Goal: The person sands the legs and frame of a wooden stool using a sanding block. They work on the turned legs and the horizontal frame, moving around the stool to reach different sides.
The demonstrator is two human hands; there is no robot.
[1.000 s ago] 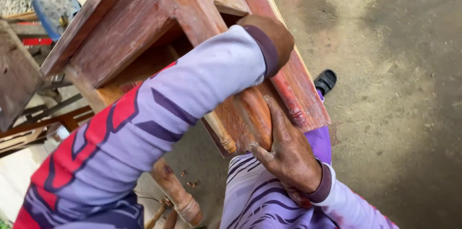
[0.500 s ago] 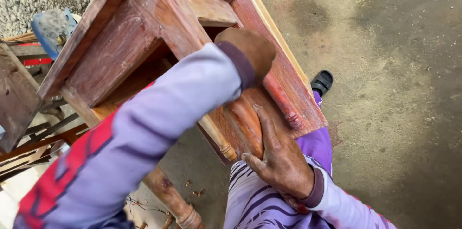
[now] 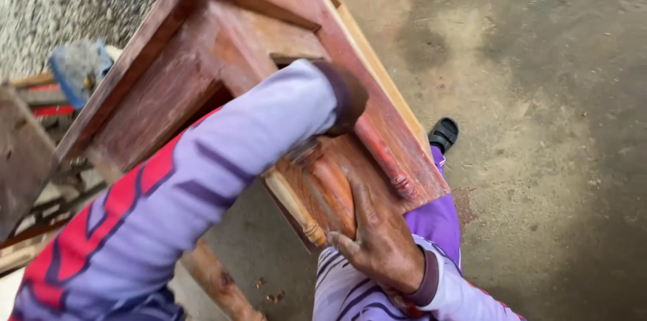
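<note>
A reddish wooden table (image 3: 168,98) lies tilted across my lap, its underside frame facing up. My right hand (image 3: 381,243) is wrapped around a turned leg (image 3: 323,189) near the corner of the top. My left arm, in a purple and red sleeve, reaches across the frame. My left hand (image 3: 347,95) is blurred and pressed against the table's red rail (image 3: 384,152). Its fingers curl under, and whether they hold anything is hidden.
My foot in a black sandal (image 3: 443,133) rests on the dusty concrete floor (image 3: 539,159) to the right. Gravel lies at the top left, with a blue object (image 3: 77,68) and wooden pieces (image 3: 23,159) beside it. Another turned leg (image 3: 216,280) angles down at the bottom.
My left hand has slid down along the rail toward me, now blurred with motion. My right hand has kept its grip on the turned leg.
</note>
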